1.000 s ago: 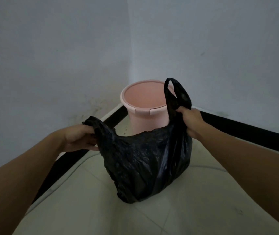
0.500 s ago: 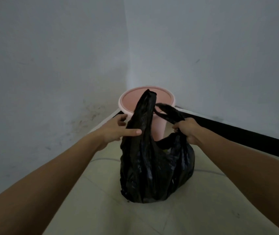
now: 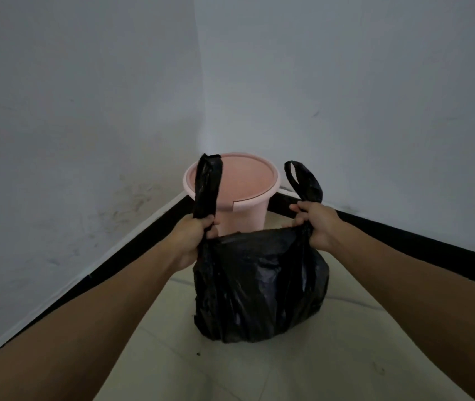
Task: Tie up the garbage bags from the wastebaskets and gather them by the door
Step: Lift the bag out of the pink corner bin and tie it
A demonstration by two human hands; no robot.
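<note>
A black bag sits on a pale tiled floor, just in front of a pink bin that stands in the corner where two grey walls meet. A black skirting runs along the foot of the walls to either side of the bin. Two bare arms reach towards the bag. The left hand grips the left handle, whose loop stands up in front of the bin. The right hand grips the right handle, whose loop rises to the right of the bin. The bag's top is stretched between the hands.
</note>
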